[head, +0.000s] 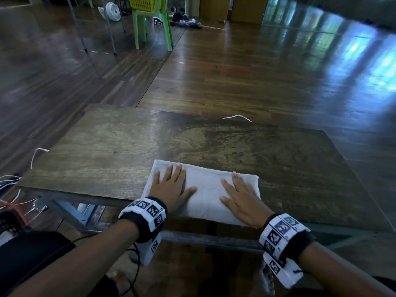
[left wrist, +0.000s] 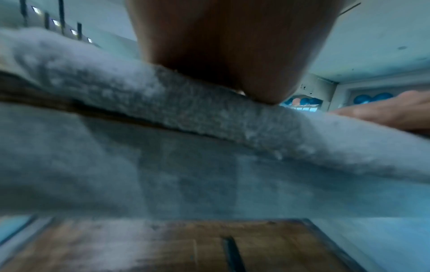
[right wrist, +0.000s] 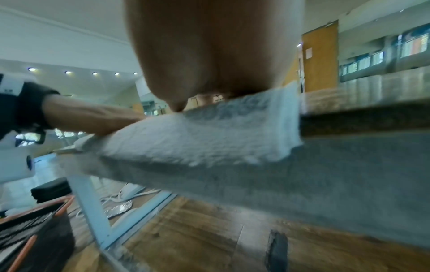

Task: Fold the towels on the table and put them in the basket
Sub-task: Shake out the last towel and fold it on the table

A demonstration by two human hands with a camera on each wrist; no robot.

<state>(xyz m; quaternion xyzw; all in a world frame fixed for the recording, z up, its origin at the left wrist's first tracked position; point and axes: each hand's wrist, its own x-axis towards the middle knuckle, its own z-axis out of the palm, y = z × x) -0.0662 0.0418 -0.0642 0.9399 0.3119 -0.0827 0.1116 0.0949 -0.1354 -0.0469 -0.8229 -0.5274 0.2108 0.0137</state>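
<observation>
A folded light grey towel lies at the near edge of the worn wooden table, its front hem hanging a little over the edge. My left hand lies flat on the towel's left half with fingers spread. On the right half my right hand presses down flat, fingers straight. Both wrist views look up from below the table edge at the towel and at the heel of each palm. A yellow basket sits on a green chair far across the room.
The green plastic chair stands on the wooden floor at the back, next to a white fan. White cables hang off the table's left side. A black and orange crate sits on the floor at the near left.
</observation>
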